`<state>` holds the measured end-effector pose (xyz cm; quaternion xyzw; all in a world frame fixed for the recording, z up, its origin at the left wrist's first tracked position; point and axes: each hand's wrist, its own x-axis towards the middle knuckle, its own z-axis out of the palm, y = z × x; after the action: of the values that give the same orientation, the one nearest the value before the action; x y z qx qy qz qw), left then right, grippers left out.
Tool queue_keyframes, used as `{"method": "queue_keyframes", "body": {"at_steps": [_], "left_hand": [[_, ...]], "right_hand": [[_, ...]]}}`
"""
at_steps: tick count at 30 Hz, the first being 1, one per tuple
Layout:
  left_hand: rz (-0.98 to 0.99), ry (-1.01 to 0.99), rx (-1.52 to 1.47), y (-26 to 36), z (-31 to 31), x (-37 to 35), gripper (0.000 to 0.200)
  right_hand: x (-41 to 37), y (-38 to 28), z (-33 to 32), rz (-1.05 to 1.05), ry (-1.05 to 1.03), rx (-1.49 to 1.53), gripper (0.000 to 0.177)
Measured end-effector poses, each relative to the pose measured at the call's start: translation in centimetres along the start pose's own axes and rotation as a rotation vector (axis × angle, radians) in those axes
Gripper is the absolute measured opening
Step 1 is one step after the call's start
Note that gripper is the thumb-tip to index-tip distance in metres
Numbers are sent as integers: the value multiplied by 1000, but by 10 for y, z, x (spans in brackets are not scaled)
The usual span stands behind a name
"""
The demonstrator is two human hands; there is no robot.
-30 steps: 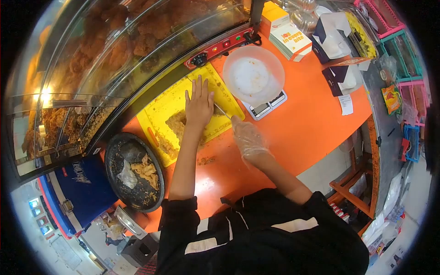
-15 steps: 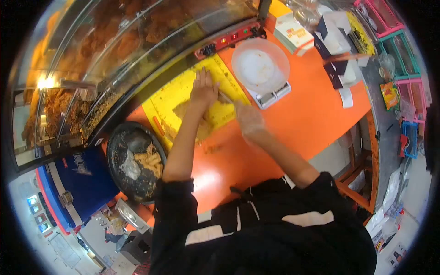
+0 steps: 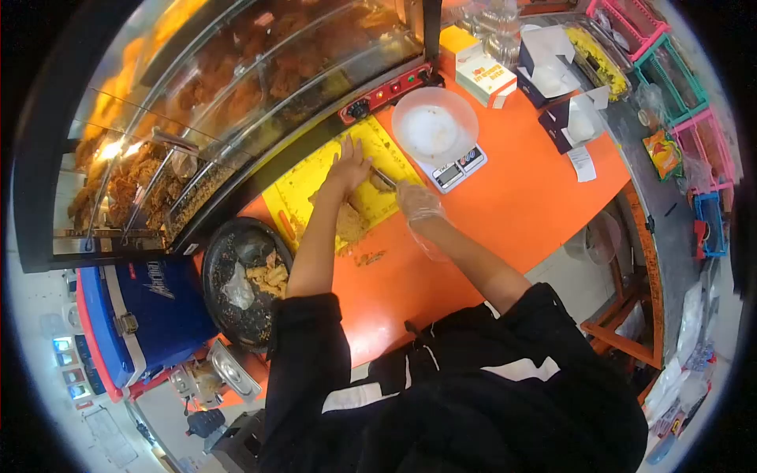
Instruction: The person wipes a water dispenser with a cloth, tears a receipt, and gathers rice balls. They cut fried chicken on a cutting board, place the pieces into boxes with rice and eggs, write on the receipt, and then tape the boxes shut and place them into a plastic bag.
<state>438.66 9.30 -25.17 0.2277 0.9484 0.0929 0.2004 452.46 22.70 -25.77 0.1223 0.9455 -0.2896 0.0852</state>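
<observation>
My left hand (image 3: pixel 347 169) is over the yellow cutting board (image 3: pixel 303 169) with its fingers spread, and no held item shows. In my right hand (image 3: pixel 418 202), which wears a clear plastic glove, the fingers are closed round what looks like a knife (image 3: pixel 384 178). Its narrow grey end points at the board towards my left hand. Brown breaded fried chicken (image 3: pixel 349 225) lies on the board's near edge, partly behind my left forearm. Crumbs are scattered over the board and the orange table (image 3: pixel 465 229).
A kitchen scale (image 3: pixel 456 171) carries a translucent bowl (image 3: pixel 435 126). Left of the board sits a black basin (image 3: pixel 213 268) with fried pieces and a plastic bag. A glass display case (image 3: pixel 260 118) of fried chicken stands behind; paper boxes (image 3: pixel 485 76) are at back right.
The view has shifted, showing more of the display case. My left hand's fingers are more spread than before. My right hand still grips the knife, close to the board's right edge.
</observation>
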Motion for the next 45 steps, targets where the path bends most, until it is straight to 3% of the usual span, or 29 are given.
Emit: {"method": "queue_keyframes", "body": {"at_steps": [1, 2, 4, 6, 10, 15, 18, 19, 21, 22, 24, 28, 29, 31, 33, 34, 36, 37, 39, 40, 43, 44, 45], "left_hand": [[0, -114, 54, -1, -11, -1, 67], [26, 32, 37, -2, -11, -15, 65], [-51, 72, 43, 17, -21, -49, 64], [-129, 94, 42, 35, -24, -61, 63], [-117, 207, 151, 59, 4, -61, 60], [-152, 115, 236, 60, 13, -39, 56], [-156, 196, 204, 59, 10, -52, 55], [-116, 308, 76, 61, 4, -63, 55], [-91, 430, -50, 66, -13, -83, 55], [-52, 519, -195, 71, -21, -94, 55], [-32, 621, -341, 77, -32, -115, 55], [48, 925, -679, 86, -47, -148, 64], [113, 1021, -762, 85, -50, -156, 69], [95, 1076, -660, 78, -55, -176, 73], [111, 1218, -658, 73, -57, -195, 73], [137, 1248, -673, 70, -59, -207, 74], [120, 1289, -657, 61, -60, -231, 75], [120, 1302, -650, 56, -59, -244, 76], [107, 1315, -656, 45, -53, -268, 78], [100, 1345, -676, 40, -51, -278, 78], [62, 1388, -645, 29, -48, -305, 79], [-9, 1402, -667, 27, -48, -314, 79], [-71, 1419, -686, 23, -49, -320, 80]], "right_hand": [[2, 7, -3, -6, 17, 2, 22], [4, 17, -9, -48, -52, 8, 21], [2, 23, -21, -94, -112, 25, 21], [-15, 17, -43, 184, -94, 86, 21], [-34, 17, -53, 200, -59, 46, 23], [-19, 37, 4, 139, 185, 229, 27], [-22, 28, 1, 217, 217, 522, 27], [-24, 25, -5, 244, 210, 613, 26], [-22, 22, -15, 112, 124, -93, 24], [-21, 17, -20, 95, 114, -94, 24], [-15, 8, -28, -152, 244, -146, 23], [16, -3, -13, -302, 256, -157, 24], [29, -2, 1, -244, 271, -214, 23], [59, 16, 50, -218, 284, -271, 23], [86, 43, 89, -309, 573, -256, 29], [85, 38, 82, -350, 670, -249, 33], [75, 23, 51, -470, 648, -541, 39], [64, 2, 28, -502, 654, -541, 39], [43, -38, -3, 0, 25, 104, 41], [44, -62, 11, -207, 173, -135, 40], [-12, -144, 5, -667, 156, 188, 42], [-29, -170, 3, -753, 181, 259, 44], [-45, -189, 5, -680, 142, 425, 41]]}}
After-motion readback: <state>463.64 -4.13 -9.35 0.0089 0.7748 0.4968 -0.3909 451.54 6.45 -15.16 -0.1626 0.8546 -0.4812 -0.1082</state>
